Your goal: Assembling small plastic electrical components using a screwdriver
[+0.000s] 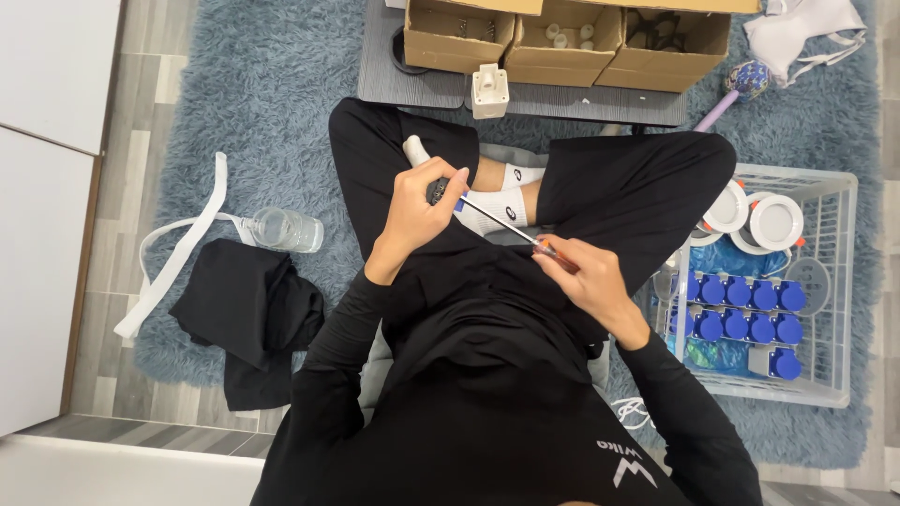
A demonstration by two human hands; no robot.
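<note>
Lap: my left hand [417, 211] holds a small part [419, 156] left of my right hand [589, 276], which holds a screwdriver [511, 228] pointing at the part.
Far: three boxes [562, 42] side by side on a board [412, 89].
Right: a crate [834, 281] with plugs [745, 314] in it, on the rug [272, 103].
Left: a bottle [286, 230] on the rug, a cloth [248, 309] just near of it.

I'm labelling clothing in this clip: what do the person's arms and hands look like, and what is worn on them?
Both arms wear long, close-fitting black sleeves reaching the wrists. The left hand and right hand are bare: no gloves, rings or watch visible.
</note>
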